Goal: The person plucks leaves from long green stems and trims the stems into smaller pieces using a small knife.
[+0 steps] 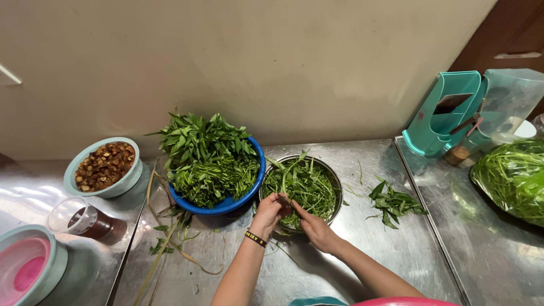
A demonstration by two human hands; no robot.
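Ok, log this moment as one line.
left hand pinching green stem | right hand on same stem | over steel bowl of greens | blue bowl of greens beside

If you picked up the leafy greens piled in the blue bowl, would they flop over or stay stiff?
The leafy greens would probably flop: the stems look thin and the leaves droop over the blue bowl rim. They likely feel light, being loosely piled. A handful might shed bits, like the scraps on the steel counter.

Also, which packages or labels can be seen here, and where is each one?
Clear plastic bag: far right on the counter, rounded, full of green stalks.
Teal holder: back right against the wall, boxy, tilted, small reddish mark on its side.
No signs or screens.
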